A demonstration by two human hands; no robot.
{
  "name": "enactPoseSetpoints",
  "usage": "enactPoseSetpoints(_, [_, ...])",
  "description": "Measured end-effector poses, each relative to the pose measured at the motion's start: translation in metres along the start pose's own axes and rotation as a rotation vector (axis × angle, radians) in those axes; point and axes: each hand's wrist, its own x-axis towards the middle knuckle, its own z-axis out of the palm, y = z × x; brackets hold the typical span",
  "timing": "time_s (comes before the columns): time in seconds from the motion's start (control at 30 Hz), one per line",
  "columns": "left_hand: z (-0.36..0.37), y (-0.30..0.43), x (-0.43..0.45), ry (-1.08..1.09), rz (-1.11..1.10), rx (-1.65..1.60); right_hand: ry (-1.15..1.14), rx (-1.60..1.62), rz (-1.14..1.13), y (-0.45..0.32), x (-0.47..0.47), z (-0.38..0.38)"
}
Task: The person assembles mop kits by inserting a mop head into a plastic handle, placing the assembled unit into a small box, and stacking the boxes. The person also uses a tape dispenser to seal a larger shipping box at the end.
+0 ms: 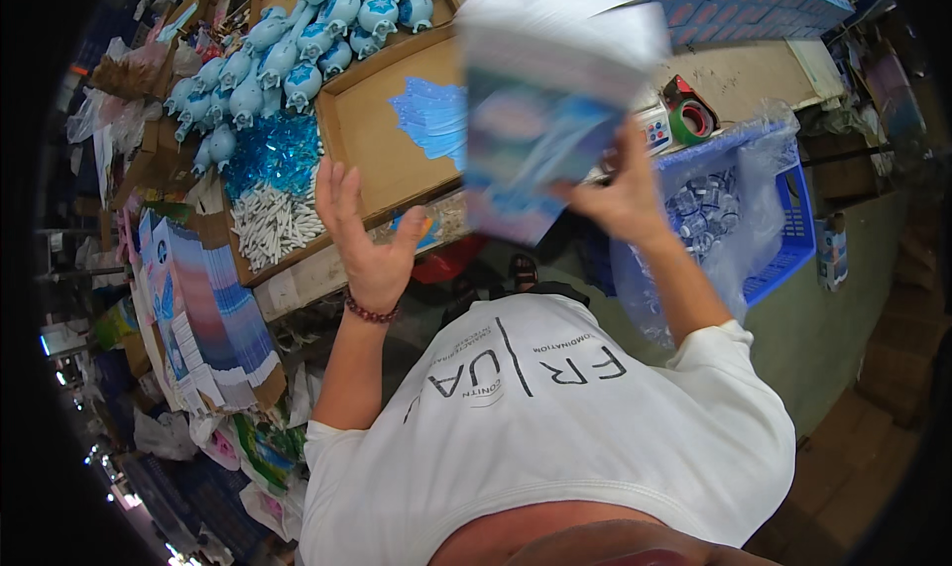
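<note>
A printed cardboard box, blurred by motion, is gripped near its lower right corner by my right hand. Its upper end looks white, with flaps. My left hand is raised at the table's near edge, fingers apart, holding nothing. Between the hands and beyond them is a shallow cardboard tray, in which a fanned stack of blue printed cards lies, partly hidden by the box. Left of the tray are white plastic sticks, shiny blue foil packets and a pile of light blue plastic toy parts.
Flattened printed boxes stand stacked at the left. Rows of finished boxes line the back right. Green tape lies on the table. A blue plastic crate, lined with clear film, holds small clear bottles at the right.
</note>
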Motion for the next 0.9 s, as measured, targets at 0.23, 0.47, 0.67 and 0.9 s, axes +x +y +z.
enactPoseSetpoints(0.23, [0.009, -0.013, -0.044, -0.157, -0.376, 0.05, 0.61, -0.17, -0.381, 0.038, 0.088, -0.106])
enactPoseSetpoints(0.47, [-0.035, -0.058, -0.089, -0.15, -0.444, 0.183, 0.578, -0.25, -0.264, 0.105, 0.112, -0.109])
enactPoseSetpoints(0.67, [-0.147, -0.132, -0.072, -0.017, -0.33, 0.588, 0.663, -0.487, -0.25, 0.121, 0.093, -0.135])
enactPoseSetpoints(0.9, [-0.336, -0.235, -0.089, -0.014, -0.814, 1.399, 0.551, -0.324, -0.19, 0.109, 0.047, -0.018])
